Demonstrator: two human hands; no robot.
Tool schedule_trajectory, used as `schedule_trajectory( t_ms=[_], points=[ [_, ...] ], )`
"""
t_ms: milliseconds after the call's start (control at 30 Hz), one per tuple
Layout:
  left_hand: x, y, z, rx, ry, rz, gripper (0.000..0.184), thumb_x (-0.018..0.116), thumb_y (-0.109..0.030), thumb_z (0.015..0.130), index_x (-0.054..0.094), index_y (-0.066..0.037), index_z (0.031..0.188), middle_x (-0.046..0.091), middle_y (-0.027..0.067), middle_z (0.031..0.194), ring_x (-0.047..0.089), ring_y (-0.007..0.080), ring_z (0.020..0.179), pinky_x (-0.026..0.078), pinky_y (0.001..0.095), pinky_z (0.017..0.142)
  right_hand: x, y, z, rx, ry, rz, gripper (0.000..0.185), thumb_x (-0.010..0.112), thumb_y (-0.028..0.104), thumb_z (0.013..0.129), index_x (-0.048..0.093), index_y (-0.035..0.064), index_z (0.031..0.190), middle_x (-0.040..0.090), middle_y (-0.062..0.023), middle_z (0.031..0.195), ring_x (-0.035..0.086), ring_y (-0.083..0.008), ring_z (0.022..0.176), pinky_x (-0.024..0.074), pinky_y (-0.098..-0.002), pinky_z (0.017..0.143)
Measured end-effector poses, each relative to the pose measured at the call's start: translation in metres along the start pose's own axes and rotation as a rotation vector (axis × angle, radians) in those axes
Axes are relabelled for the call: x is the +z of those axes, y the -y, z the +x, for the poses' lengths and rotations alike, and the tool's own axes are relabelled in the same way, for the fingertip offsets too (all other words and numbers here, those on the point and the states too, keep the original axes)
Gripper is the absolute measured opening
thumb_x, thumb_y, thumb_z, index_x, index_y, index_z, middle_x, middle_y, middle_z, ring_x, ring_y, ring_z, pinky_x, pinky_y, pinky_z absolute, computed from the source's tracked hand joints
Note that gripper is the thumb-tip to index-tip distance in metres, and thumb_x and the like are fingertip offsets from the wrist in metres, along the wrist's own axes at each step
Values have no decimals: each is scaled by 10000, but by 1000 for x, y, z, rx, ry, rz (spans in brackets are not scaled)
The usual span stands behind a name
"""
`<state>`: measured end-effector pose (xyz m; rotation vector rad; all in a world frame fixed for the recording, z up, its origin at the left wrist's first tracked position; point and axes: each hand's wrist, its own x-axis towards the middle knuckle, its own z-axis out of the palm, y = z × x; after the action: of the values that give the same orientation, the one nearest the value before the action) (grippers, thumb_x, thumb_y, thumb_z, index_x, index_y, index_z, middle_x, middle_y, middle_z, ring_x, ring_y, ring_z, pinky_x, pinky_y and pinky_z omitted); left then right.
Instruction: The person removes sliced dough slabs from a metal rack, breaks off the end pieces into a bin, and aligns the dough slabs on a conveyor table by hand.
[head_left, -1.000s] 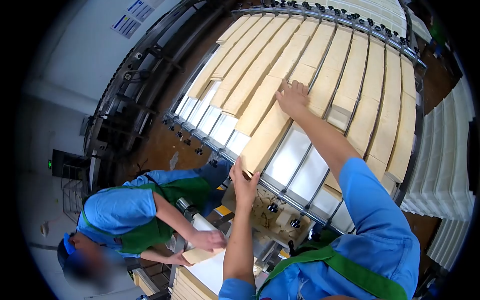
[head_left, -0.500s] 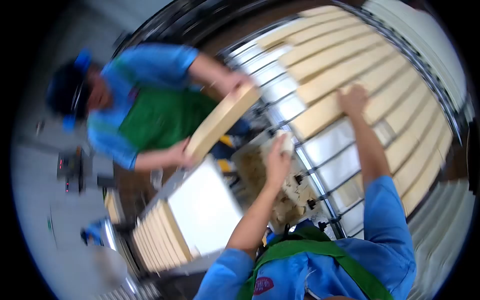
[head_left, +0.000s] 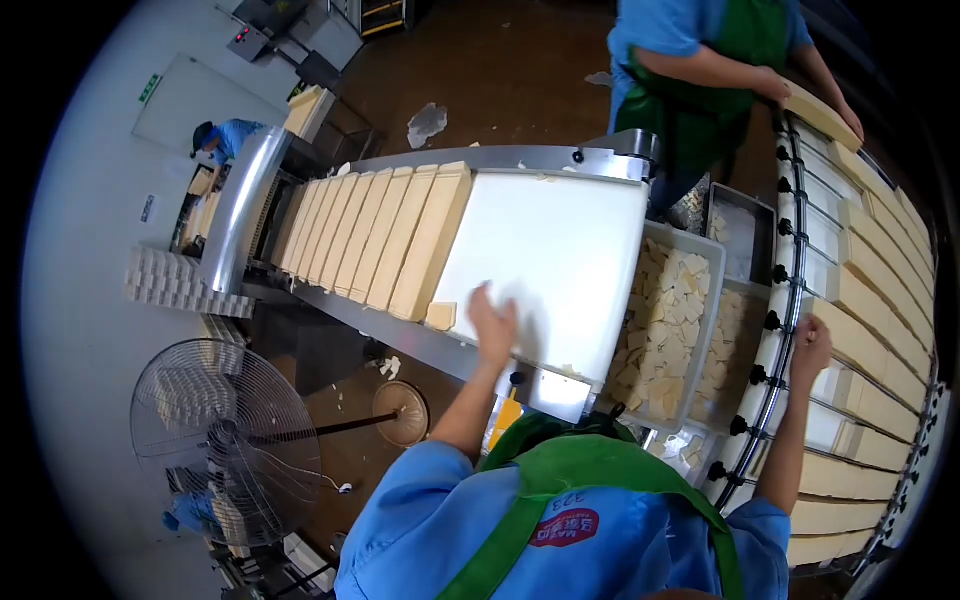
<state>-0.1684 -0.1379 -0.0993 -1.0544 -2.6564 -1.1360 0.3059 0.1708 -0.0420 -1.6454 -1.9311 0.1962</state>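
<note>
Over the white conveyor belt (head_left: 560, 250), my left hand (head_left: 493, 322) is held with fingers apart and nothing in it. Just left of it lies a small cut piece (head_left: 441, 316), beside a row of long pale slabs (head_left: 430, 240) lying side by side on the belt. At the right, my right hand (head_left: 812, 345) is at the near rail of the slab rack (head_left: 790, 280), close to the end of a pale slab (head_left: 850, 335). Its fingers are bent, and whether they touch the slab is unclear.
A bin of scraps (head_left: 722, 262) stands between belt and rack. A co-worker (head_left: 700, 70) holds a slab at the rack's far end. A large fan (head_left: 225, 440) stands lower left. Another person (head_left: 228, 138) is beyond the metal hood (head_left: 243, 210).
The view has swung left from the rack to the belt. My left hand has left the rack and the pale piece it held is gone from it. The co-worker's slab is now over the rack.
</note>
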Motion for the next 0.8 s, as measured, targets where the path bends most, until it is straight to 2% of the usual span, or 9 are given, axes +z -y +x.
schedule_trajectory(
  t_ms=[67,133,200,233,333,400,533,667,800],
  points=[
    [-32,50,12,-305,-4,254,716,708,-272,776,368,54,1316,386,282,1325,341,409,1254,258,484,1059,21,45,-22,1,167,195,164,609,153,864,664,61,987,684,-85,885,637,-226,829,442,-376,840],
    [-57,96,22,-458,-59,429,855,760,-320,712,315,52,1340,323,312,1348,328,445,1239,264,486,1053,38,106,-40,-276,88,105,166,573,115,871,655,55,1002,665,-85,768,623,-221,750,408,-359,857],
    [-78,132,32,-555,-28,391,884,777,-317,690,302,57,1336,321,317,1331,337,456,1216,282,491,1039,61,150,-46,-105,411,176,187,551,98,873,643,47,1028,664,-93,765,623,-231,789,381,-350,872],
    [-84,146,37,-646,6,362,912,793,-314,669,289,62,1331,319,323,1313,346,466,1193,301,495,1025,77,171,-51,-184,427,162,197,552,102,871,639,44,1038,668,-100,804,621,-239,816,383,-360,873],
    [-85,178,51,-604,114,181,910,811,-260,646,284,83,1303,335,321,1252,368,475,1148,340,510,988,119,253,-67,-251,491,241,210,572,132,860,641,46,1038,670,-108,893,609,-265,875,384,-383,875],
    [-87,161,59,-571,122,154,891,826,-202,626,298,103,1275,330,328,1220,382,486,1124,372,490,968,171,281,-78,-443,387,343,235,604,168,840,645,51,1040,666,-116,884,613,-276,876,386,-395,882],
    [-94,150,66,-516,195,40,902,842,-216,624,315,106,1281,330,335,1213,408,488,1093,392,452,960,231,386,-90,-475,618,183,381,657,273,793,629,59,1108,604,-143,1137,518,-288,1129,330,-456,979],
    [-91,161,59,-292,214,61,920,818,-323,688,289,106,1307,390,335,1156,459,477,1029,419,476,899,294,487,-102,-479,672,-105,681,543,456,861,384,49,1384,337,-210,1431,335,-342,1301,275,-469,1057],
    [-94,139,65,-279,319,231,909,761,-376,744,268,157,1291,475,338,1077,495,477,995,430,481,878,324,572,-92,-404,765,-54,691,459,520,900,293,139,1452,146,-176,1533,280,-339,1352,275,-441,1077]
  ],
)
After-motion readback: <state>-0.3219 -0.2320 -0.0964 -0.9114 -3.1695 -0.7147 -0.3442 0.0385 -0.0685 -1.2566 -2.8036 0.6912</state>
